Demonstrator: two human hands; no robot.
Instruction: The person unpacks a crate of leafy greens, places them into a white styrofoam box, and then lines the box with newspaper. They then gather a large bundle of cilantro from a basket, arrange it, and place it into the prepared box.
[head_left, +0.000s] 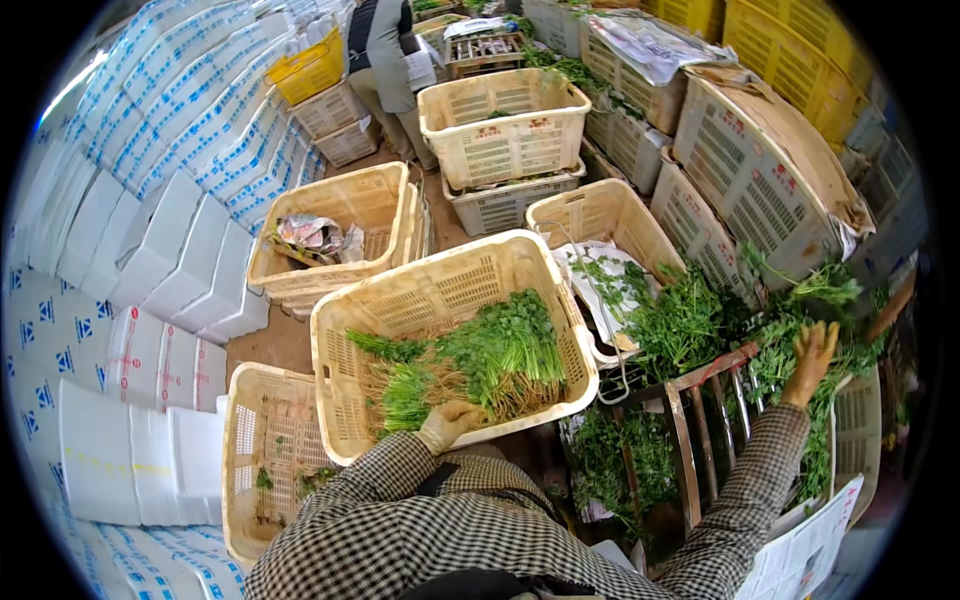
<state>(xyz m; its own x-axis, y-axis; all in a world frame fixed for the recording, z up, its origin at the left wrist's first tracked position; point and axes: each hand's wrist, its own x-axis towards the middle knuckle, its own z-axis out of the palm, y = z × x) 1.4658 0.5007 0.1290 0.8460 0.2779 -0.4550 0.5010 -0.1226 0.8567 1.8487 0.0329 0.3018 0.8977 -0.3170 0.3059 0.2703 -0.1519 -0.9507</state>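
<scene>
A large cream plastic crate (442, 281) stands right in front of me. Inside lie bundles of leafy greens (517, 345), likely celery or coriander, with brown roots turned toward me. My left hand (450, 426), in a pale glove, reaches over the crate's near rim beside the roots; its fingers are curled, and I cannot tell whether they grip any. Stretched far out to the right, my gloved right hand (812, 360) has its fingers apart, with no stem visibly held. Loose greens (780, 367) lie around it on a metal rack (679, 442); the leaves beyond it are blurred.
A crate holding crumpled paper (311, 232) stands ahead left, another crate (247, 442) at near left. White foam boxes (169, 255) line the left side. Stacked crates (757, 172) bound the right. A metal hook (619, 375) hangs near the main crate. A person (382, 67) stands ahead.
</scene>
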